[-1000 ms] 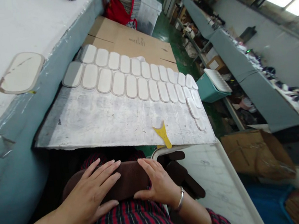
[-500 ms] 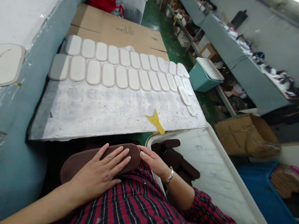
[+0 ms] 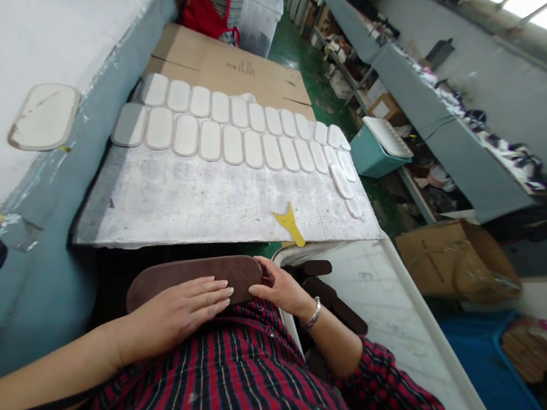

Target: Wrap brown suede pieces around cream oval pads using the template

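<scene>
A dark brown, long piece with rounded ends (image 3: 196,269), leather-like and stamped with a faint pattern near its right end, lies across my lap. Resting flat on its front side is my left hand (image 3: 181,311), fingers stretched out and close together; its thumb is hidden. My right hand (image 3: 286,289) grips the piece's right end, thumb on top and the other fingers around the far edge. Beyond it, on the whitish board (image 3: 193,205), lies a yellow Y-shaped tool (image 3: 289,224). Rows of pale rounded pieces (image 3: 211,139) cover the board's far part.
At my right is a white tray (image 3: 394,323) with several dark brown pieces (image 3: 340,307) in it. One pale rounded piece (image 3: 46,116) lies on the white table at left. A cardboard sheet (image 3: 214,61), a teal bin (image 3: 377,147) and a cardboard box (image 3: 454,258) stand farther off.
My left hand's fingers have drawn together and slid towards the piece's near edge, uncovering the stamped pattern. My right thumb has come over the top of its end. The view has shifted slightly.
</scene>
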